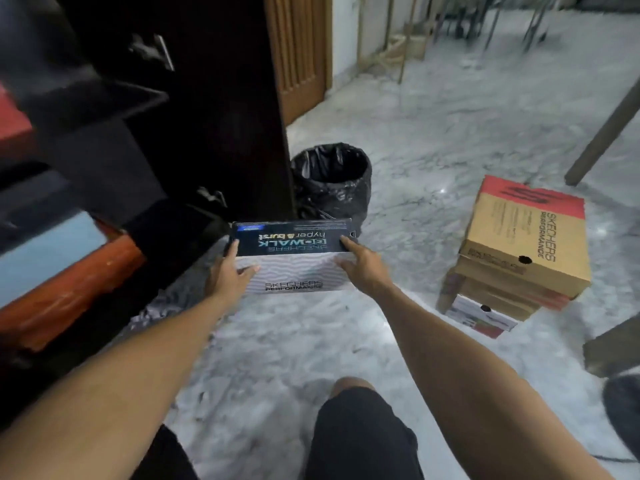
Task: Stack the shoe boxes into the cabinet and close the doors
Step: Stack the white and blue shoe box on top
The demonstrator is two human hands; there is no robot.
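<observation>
Head view: both arms reach forward, holding one shoe box (294,258) out in front above the marble floor (433,140). Box is rectangular card: dark navy glossy lid with printed lettering seen upside down, white base with a fine grey wavy-line pattern and black brand text.

Left hand (227,275) grips the box's left end, fingers curled onto the lid edge, thumb lying across the white side. Right hand (360,268) grips the right end the same way, index finger stretched along the lid, thumb on the white side. Both hands wrapped on the box, neither free.

Cabinet (194,109) stands left, dark brown, smooth wood finish, flat slab door swung open with a metal bar handle (162,51). Inside, blurred: red box (12,123) up top, lower down an orange-red box (79,282) with a pale blue face. Held box sits just outside the cabinet's lower opening, near the door edge.

Bin (332,181) directly behind the held box, round, lined with a crinkled shiny black plastic bag.

Stack of boxes (512,254) on the floor to the right, well apart from the held box: top one plain brown kraft card with a red band and black print, tilted askew; more brown below, white one at the bottom.

Floor is polished grey-white veined marble, reflective. Ribbed brown wooden door (298,53) behind the cabinet.
</observation>
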